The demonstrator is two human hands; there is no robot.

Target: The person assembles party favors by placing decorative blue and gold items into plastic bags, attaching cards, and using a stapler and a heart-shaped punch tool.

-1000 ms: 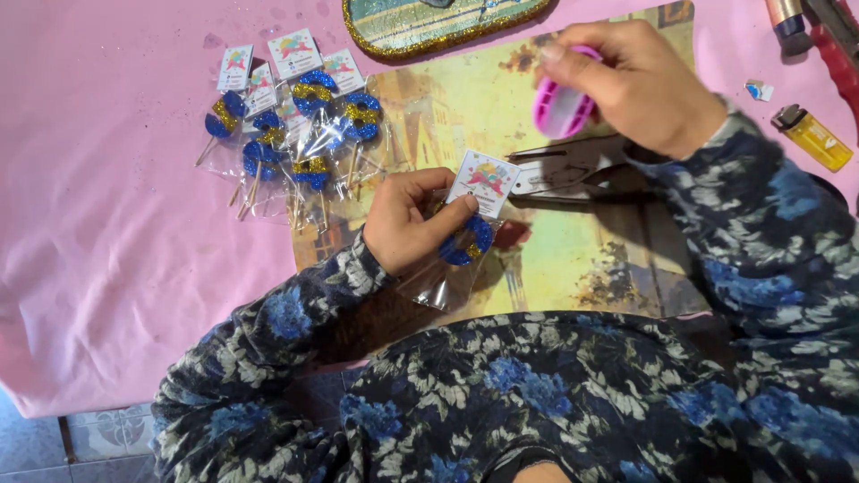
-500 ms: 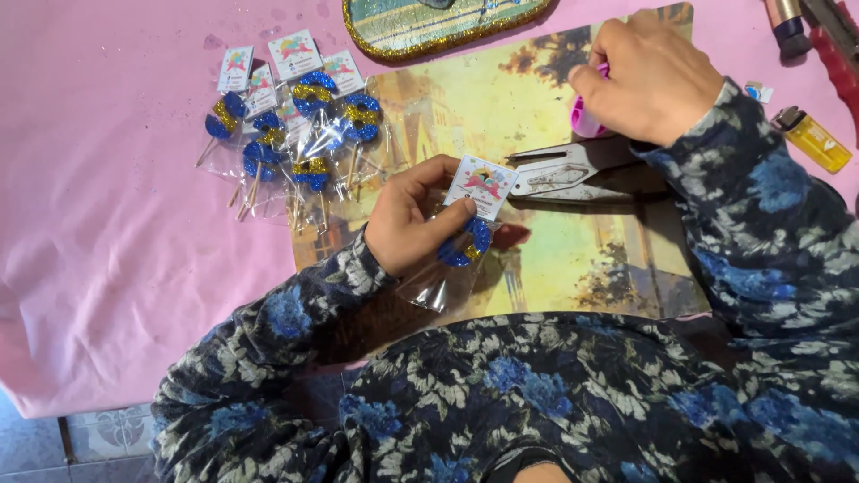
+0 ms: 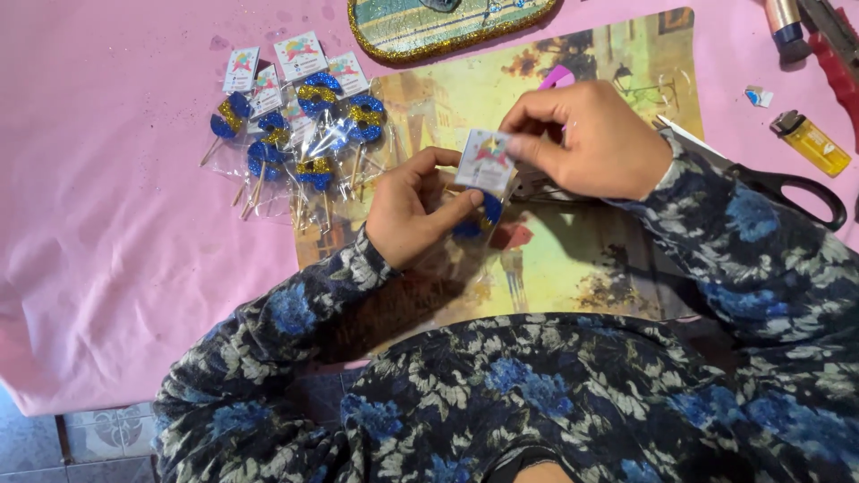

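1. We work over a pink cloth (image 3: 116, 268) with a picture mat (image 3: 573, 259) laid on it; both hands meet above the middle of the mat.
2. Our left hand (image 3: 416, 210) lies just left of the small bagged topper (image 3: 483, 179), thumb and fingers curled around its lower part. Its long axis runs from the card on top down toward us.
3. Our right hand (image 3: 591, 139) comes in from the right and pinches the white card (image 3: 486, 159) at the top between thumb and fingertips. Both hands touch the piece, neither nearer than the other.
4. One pair of scissors (image 3: 787, 188) lies right of the right hand, partly under the wrist.
5. One heap of finished toppers (image 3: 300, 134) sits to the left, well apart; we count about seven, overlapping.
6. One yellow lighter (image 3: 810, 141) rests at the far right.
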